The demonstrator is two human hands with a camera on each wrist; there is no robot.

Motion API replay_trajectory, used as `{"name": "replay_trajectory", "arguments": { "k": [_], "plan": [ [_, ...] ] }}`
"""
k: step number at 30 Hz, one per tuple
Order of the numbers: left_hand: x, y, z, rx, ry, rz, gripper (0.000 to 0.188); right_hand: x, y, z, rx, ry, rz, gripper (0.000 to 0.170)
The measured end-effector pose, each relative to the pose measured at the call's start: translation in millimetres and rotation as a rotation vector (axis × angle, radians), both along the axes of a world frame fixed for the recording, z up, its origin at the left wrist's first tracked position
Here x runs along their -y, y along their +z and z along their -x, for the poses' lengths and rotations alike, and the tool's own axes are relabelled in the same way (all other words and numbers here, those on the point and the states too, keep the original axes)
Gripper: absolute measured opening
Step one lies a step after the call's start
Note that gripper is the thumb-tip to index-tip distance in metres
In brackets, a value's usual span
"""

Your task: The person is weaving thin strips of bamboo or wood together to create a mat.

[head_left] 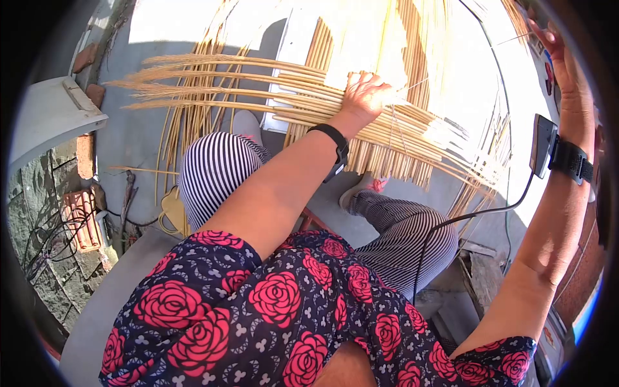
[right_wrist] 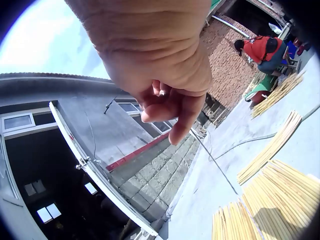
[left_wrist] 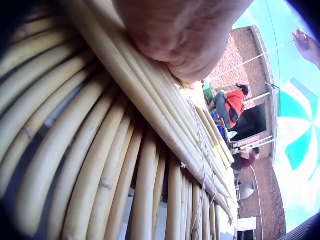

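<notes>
Long pale reed stalks (head_left: pixel 296 97) with feathery tips lie crosswise over a row of more stalks (head_left: pixel 387 161). My left hand (head_left: pixel 367 97) grips the crosswise stalks near their middle, fingers bent over the far side; the fingertips are lost in glare. In the left wrist view, the heel of that hand sits on the stalks and thin string (left_wrist: pixel 202 165) passes round them just beyond it. My right hand (head_left: pixel 564 64) is raised far out to the right. Its curled fingers (right_wrist: pixel 182 117) pinch a string that stretches taut back toward the stalks.
Loose stalks (head_left: pixel 187 129) spread on the concrete at left, beside a white basin-like object (head_left: pixel 55 119). A black cable (head_left: pixel 477 211) hangs from the right wrist camera. Further off, a person in red (right_wrist: pixel 262 50) bends beside other reed piles (right_wrist: pixel 280 95).
</notes>
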State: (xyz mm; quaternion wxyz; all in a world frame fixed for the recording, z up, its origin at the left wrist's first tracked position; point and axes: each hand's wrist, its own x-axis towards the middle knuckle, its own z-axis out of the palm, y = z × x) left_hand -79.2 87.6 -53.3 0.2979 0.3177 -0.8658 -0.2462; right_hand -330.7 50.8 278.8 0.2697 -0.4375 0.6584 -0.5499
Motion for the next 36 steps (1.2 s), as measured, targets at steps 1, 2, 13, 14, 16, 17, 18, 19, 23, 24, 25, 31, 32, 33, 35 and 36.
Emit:
{"name": "replay_trajectory", "arguments": {
  "k": [1, 2, 13, 14, 16, 17, 18, 19, 23, 24, 25, 31, 32, 33, 35, 36],
  "plan": [
    [-0.8, -1.1, -0.2, -0.011, 0.001, 0.05, 0.024, -0.2, 13.7, -20.1, -0.003, 0.032, 0.003, 0.018],
    [1.5, -1.0, 0.4, -0.022, 0.002, 0.103, 0.024, 0.7, 27.7, -40.5, -0.008, 0.064, 0.01, 0.016],
    [2.7, -10.0, 4.6, -0.039, 0.044, 0.021, 0.014, -115.4, -123.8, -45.6, 0.038, 0.061, -0.741, 0.016],
    [2.4, -9.1, 3.7, -0.031, 0.041, 0.011, 0.016, -138.6, -158.3, -54.0, 0.027, -0.007, -0.841, 0.012],
    [2.6, -9.9, 3.2, -0.073, 0.049, 0.026, 0.021, -181.4, -210.0, -80.0, 0.003, -0.034, -0.988, 0.01],
    [1.2, -16.5, 3.7, -0.121, 0.063, 0.044, 0.023, -198.0, -235.1, -80.7, -0.069, 0.015, -1.034, 0.015],
    [0.4, -17.5, 2.7, -0.169, 0.079, 0.063, 0.025, -202.7, -231.6, -91.0, -0.517, 0.088, -0.967, 0.02],
    [2.0, -18.5, 1.4, -0.142, 0.064, 0.05, 0.027, -201.2, -236.4, -92.8, -0.315, 0.051, -0.93, 0.022],
    [-4.0, -11.2, -0.8, -0.057, 0.073, 0.048, 0.032, -204.1, -238.5, -117.3, -0.341, 0.084, -0.966, 0.023],
    [-1.9, -9.7, -0.9, -0.036, 0.095, 0.072, 0.032, -206.8, -249.1, -119.8, -0.462, 0.045, -0.885, 0.022],
    [-1.1, -8.7, 0.1, -0.08, 0.121, 0.126, 0.028, -214.7, -266.7, -124.5, -0.58, 0.005, -0.804, 0.022],
    [0.6, -13.0, 5.7, -0.14, 0.119, 0.284, 0.017, -227.3, -285.8, -133.5, -0.831, -0.085, -0.697, 0.016],
    [0.4, -11.7, 5.2, -0.124, 0.112, 0.296, 0.016, -229.2, -287.5, -131.0, -0.824, -0.077, -0.691, 0.015],
    [1.6, -10.0, 4.6, -0.107, 0.106, 0.308, 0.015, -229.7, -289.0, -128.8, -0.816, -0.068, -0.684, 0.015],
    [2.0, -7.2, 4.2, -0.048, 0.102, 0.31, 0.014, -230.1, -293.6, -126.2, -0.788, -0.069, -0.709, 0.015],
    [0.8, -6.4, 3.4, -0.018, 0.1, 0.31, 0.014, -231.8, -295.8, -124.7, -0.773, -0.07, -0.722, 0.016]
  ]
}}
